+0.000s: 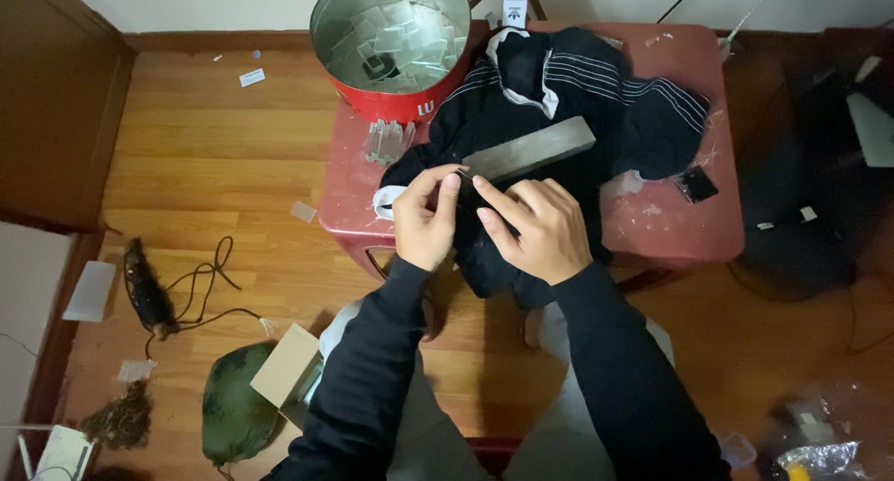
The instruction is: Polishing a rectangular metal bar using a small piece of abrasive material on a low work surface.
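A black garment with white stripes point(596, 90) lies heaped on a low red table point(670, 211). A long grey flat bar point(531, 150) rests across the garment. My left hand point(426, 218) pinches a fold of the black fabric near the bar's near end, thumb against fingertips. My right hand point(538, 228) is beside it, index finger stretched toward the same spot and touching the fabric. What lies between the fingertips is too small to make out.
A red metal tub point(396, 39) with clear plastic pieces inside stands at the table's far left corner. On the wooden floor lie a cardboard box point(287, 365), a green bag point(235, 408), a black cord point(209, 281) and scraps. Dark things point(819, 192) sit to the right.
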